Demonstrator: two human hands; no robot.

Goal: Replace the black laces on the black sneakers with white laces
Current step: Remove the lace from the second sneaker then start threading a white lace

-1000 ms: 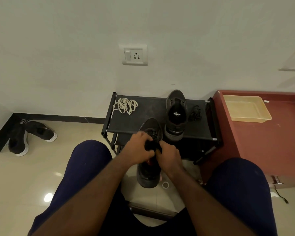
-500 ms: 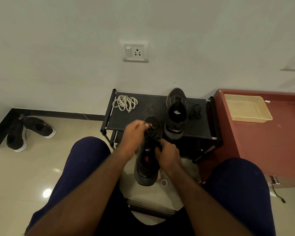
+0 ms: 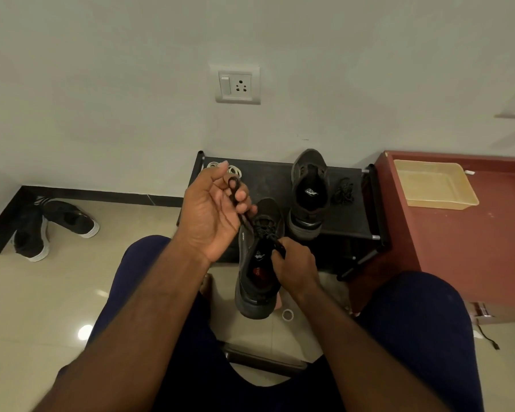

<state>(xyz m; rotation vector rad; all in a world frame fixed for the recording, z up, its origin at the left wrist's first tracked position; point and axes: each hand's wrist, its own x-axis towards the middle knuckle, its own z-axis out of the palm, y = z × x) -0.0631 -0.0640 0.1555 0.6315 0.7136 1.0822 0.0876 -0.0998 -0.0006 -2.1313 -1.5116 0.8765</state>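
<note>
Now left hand (image 3: pixel 211 215) pinches lace (image 3: pixel 235 190), right (image 3: pixel 295 266) grips sneaker (image 3: pixel 256 295).

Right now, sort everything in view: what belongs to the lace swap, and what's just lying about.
Job: sneaker in right hand, black lace in left hand, second sneaker, white laces, black lace bundle.
Lying about: floor shoes, yellow tray, wall socket.

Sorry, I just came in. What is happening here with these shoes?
A seated person is taking the black lace out of a black sneaker held between the knees. The right hand grips the sneaker at its opening; the raised left hand holds the lace, which runs up from the eyelets. A second sneaker stands on the rack beside a loose black lace. The white laces lie there too, unused.
</note>
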